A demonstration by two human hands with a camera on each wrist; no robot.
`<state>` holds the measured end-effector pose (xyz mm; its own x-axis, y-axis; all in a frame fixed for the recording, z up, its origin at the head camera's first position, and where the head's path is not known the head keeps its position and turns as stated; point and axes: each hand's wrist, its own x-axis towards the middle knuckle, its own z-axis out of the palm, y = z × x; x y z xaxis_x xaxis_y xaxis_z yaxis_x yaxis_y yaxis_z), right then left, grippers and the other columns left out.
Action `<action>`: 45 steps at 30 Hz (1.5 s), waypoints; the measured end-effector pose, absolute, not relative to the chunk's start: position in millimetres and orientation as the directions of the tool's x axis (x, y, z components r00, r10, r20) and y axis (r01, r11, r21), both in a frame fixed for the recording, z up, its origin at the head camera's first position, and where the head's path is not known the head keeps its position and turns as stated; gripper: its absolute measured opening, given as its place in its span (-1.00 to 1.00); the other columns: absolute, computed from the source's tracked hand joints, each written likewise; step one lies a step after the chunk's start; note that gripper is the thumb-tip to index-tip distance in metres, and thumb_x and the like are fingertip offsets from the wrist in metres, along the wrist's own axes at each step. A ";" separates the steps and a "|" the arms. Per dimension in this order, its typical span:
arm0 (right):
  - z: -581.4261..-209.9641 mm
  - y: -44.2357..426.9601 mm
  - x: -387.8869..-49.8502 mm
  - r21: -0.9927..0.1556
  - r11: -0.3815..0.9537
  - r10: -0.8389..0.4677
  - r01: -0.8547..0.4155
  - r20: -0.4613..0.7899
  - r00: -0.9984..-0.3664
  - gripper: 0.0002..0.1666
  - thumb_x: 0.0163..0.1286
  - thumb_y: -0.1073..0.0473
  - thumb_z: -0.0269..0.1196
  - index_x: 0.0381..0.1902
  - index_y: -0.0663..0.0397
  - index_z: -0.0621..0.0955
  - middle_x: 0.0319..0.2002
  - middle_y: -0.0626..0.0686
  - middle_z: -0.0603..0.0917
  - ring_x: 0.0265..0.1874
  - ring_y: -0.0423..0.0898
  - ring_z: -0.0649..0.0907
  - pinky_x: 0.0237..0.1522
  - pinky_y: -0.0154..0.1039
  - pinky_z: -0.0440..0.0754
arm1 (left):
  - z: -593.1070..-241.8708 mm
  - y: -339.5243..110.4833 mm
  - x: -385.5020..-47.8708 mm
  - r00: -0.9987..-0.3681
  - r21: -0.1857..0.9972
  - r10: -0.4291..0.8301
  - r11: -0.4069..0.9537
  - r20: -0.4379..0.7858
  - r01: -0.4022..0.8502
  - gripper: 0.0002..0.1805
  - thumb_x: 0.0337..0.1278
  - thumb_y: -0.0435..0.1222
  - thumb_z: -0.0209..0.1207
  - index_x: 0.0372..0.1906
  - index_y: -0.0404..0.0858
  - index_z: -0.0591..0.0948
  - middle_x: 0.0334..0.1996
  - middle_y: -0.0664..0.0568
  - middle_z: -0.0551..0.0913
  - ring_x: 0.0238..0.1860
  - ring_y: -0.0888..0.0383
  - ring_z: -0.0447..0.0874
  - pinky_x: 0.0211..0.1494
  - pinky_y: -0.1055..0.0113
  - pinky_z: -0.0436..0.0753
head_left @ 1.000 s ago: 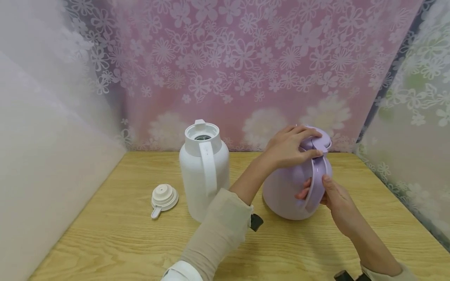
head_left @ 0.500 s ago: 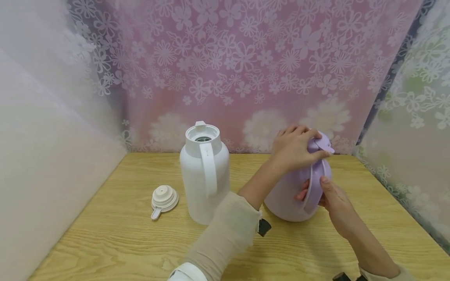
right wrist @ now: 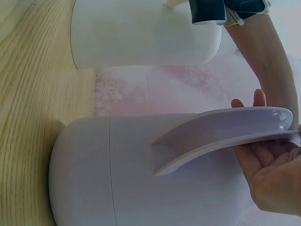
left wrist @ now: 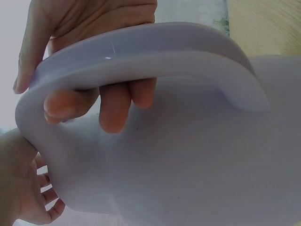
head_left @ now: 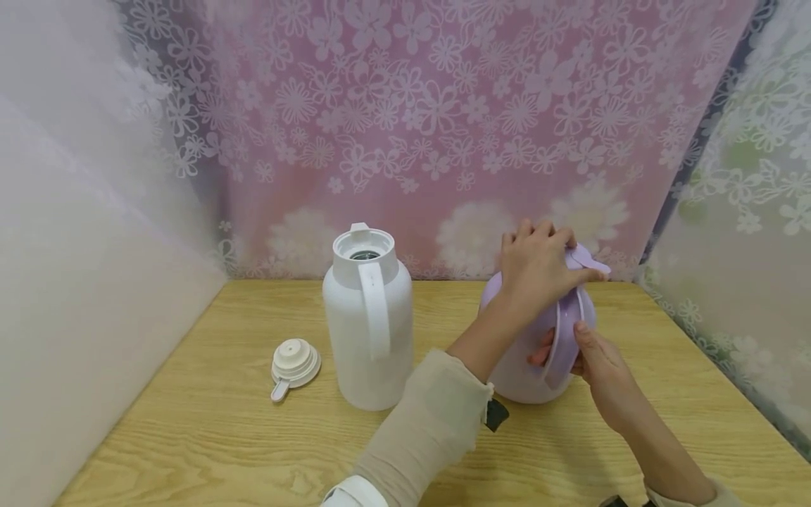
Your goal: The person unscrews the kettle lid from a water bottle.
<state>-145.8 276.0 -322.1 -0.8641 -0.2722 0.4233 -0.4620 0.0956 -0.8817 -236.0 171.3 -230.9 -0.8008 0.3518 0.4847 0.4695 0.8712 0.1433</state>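
A purple vacuum jug [head_left: 491, 289] stands upright on the table at the right of the head view. My left hand [head_left: 538, 271] lies over its top and grips the purple lid [head_left: 579, 257], thumb beside the lid's tab [head_left: 595, 265]. The tab points to the right, off the line of the handle. My right hand [head_left: 605, 377] holds the jug's handle [head_left: 568, 331]. In the left wrist view, fingers [left wrist: 115, 108] pass through the handle. The right wrist view shows the right hand [right wrist: 273, 179] at the handle's upper part. My left palm hides most of the lid.
A white vacuum jug [head_left: 367, 331] stands lidless left of the purple one, its mouth showing. A white stopper lid [head_left: 295, 360] with a tab lies on the wooden table [head_left: 190, 422] farther left. Flowered pink cloth [head_left: 405, 127] hangs behind.
My left hand has turned the lid, so its tab has swung from over the handle to the right. The left forearm has shifted right. The right hand keeps its hold on the handle.
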 end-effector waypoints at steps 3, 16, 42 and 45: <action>-323.4 276.0 -145.9 -0.880 0.076 -0.259 -0.469 0.437 -0.861 -0.41 0.55 0.13 -0.45 -0.14 0.37 0.48 -0.32 0.09 0.64 -0.30 -0.06 0.62 -0.25 -0.28 0.55 | -231.5 172.0 -237.2 -0.803 0.154 0.346 0.870 0.485 0.468 -0.39 -0.41 0.51 0.01 -0.17 0.32 0.48 -0.18 0.39 0.38 -0.13 0.30 0.24 -0.16 0.36 0.22; -325.1 272.3 -145.1 -0.870 -0.006 -0.245 -0.493 0.479 -0.843 -0.44 0.55 0.17 -0.44 -0.14 0.46 0.45 -0.35 0.12 0.66 -0.31 -0.05 0.65 -0.26 -0.27 0.56 | -244.7 143.7 -267.1 -0.681 0.443 0.579 0.518 0.449 0.732 -0.52 0.00 0.16 0.17 0.07 0.16 0.52 0.18 0.32 0.34 0.19 0.40 0.18 0.16 0.48 0.20; -324.2 269.4 -142.9 -0.884 0.037 -0.190 -0.467 0.453 -0.871 -0.43 0.55 0.15 -0.41 -0.16 0.54 0.42 -0.38 0.14 0.67 -0.32 -0.04 0.66 -0.26 -0.27 0.56 | -251.7 148.5 -262.5 -0.764 0.480 0.445 0.598 0.468 0.642 -0.47 -0.11 0.27 0.17 0.05 0.25 0.53 0.08 0.38 0.36 0.05 0.37 0.20 -0.09 0.48 0.33; -324.4 269.3 -143.1 -0.884 0.030 -0.192 -0.466 0.452 -0.871 -0.42 0.55 0.15 -0.41 -0.15 0.54 0.43 -0.37 0.13 0.67 -0.32 -0.04 0.66 -0.26 -0.27 0.56 | -250.3 152.4 -258.6 -0.781 0.459 0.401 0.644 0.478 0.612 -0.49 -0.13 0.29 0.16 -0.01 0.25 0.55 0.00 0.37 0.38 -0.01 0.33 0.22 -0.16 0.49 0.33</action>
